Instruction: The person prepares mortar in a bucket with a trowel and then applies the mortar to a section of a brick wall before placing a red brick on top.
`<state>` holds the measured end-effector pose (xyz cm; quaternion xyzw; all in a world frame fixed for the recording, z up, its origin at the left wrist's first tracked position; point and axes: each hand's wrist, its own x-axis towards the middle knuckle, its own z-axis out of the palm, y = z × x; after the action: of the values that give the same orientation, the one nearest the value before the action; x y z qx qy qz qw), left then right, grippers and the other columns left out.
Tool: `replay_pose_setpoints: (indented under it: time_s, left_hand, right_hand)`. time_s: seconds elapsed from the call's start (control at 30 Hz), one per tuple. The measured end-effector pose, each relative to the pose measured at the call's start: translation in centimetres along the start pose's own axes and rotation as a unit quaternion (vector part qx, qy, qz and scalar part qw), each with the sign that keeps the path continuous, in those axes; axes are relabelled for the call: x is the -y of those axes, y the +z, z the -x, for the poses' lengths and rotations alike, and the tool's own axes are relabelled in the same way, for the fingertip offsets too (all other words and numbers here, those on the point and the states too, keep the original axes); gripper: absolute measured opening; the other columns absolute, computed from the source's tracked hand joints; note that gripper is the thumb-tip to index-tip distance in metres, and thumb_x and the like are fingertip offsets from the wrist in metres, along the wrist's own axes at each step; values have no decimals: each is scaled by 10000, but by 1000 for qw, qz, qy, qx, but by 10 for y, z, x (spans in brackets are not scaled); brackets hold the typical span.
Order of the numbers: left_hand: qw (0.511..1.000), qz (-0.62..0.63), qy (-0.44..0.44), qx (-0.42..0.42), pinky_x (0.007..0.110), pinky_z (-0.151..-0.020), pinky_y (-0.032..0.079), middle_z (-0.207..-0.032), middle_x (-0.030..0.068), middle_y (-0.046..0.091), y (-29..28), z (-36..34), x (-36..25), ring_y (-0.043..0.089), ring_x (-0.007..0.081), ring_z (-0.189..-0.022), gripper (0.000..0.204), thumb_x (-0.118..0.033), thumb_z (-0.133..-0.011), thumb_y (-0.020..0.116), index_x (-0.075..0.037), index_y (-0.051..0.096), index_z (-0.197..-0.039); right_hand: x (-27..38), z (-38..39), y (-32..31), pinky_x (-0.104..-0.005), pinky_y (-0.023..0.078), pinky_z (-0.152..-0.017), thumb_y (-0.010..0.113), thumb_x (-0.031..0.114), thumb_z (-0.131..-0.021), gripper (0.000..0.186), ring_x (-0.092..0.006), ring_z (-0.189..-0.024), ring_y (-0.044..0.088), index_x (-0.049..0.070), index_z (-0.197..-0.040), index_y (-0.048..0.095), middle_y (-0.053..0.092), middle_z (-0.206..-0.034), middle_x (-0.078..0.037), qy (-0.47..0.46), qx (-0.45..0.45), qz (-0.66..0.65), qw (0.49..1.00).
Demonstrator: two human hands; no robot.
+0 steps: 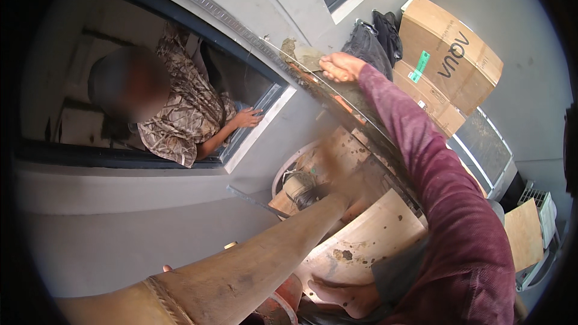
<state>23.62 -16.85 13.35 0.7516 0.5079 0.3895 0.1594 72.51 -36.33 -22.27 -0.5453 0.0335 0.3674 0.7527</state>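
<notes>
My right hand (342, 67), in a maroon sleeve, is stretched out with its fingers closed over the top of the rough wall edge. A pale grey flat patch (309, 59) lies at its fingertips; whether it is a tool blade or mortar, I cannot tell. A taut white string (361, 113) runs along the wall edge just below the hand. Of my left hand (167, 268), only what seems to be a fingertip shows past a thick brown ringed pole (253, 259), apparently bamboo; the rest is hidden. A brown blur (334, 156) hangs above the boards.
A person in a camouflage shirt (186, 108) leans at the window frame (253, 121) on the left. Stained boards (367, 238) lie below, with a bare foot (349, 296) near them. Cardboard boxes (451, 54) and dark bags (367, 48) stand at the far right. A red bucket (283, 301) sits beneath the pole.
</notes>
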Motion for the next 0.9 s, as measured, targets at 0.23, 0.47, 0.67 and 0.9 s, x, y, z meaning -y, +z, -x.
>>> replay_pose_setpoints:
  time_s: [0.23,0.47,0.67,0.9]
  left_hand:
    - [904,45,415,95,442,-1001,426,-1331,202,527,-1,-29,72,542,321,-1174,825,-475,-757,760,51,476,-1325]
    - [933,128,303,146,425,-1022,399,-1362,199,502,4,3,29,517,284,-1198,940,-476,-695,817,75,436,-1355]
    - [915,91,383,93,420,-1008,410,-1346,210,514,-17,-34,82,526,274,-1177,959,-501,-678,828,82,450,-1340]
    - [938,103,307,126,423,-1004,414,-1326,203,532,-4,0,37,537,268,-1159,944,-501,-676,830,80,466,-1325]
  right_hand:
    - [25,-26,-4,-333,435,-457,415,218,-968,293,-163,-511,542,-2,-833,553,561,-627,-60,-81,-40,335,938]
    - [16,-15,23,-343,452,-483,439,223,-966,274,-182,-523,549,-8,-881,561,583,-689,-90,-41,-36,223,973]
    - [24,-39,57,-377,485,-532,398,166,-915,273,-234,-572,595,-14,-933,602,613,-729,-109,5,-65,272,960]
    - [9,0,33,-438,458,-508,487,75,-704,168,-312,-502,548,-70,-655,557,543,-617,-178,-372,58,705,601]
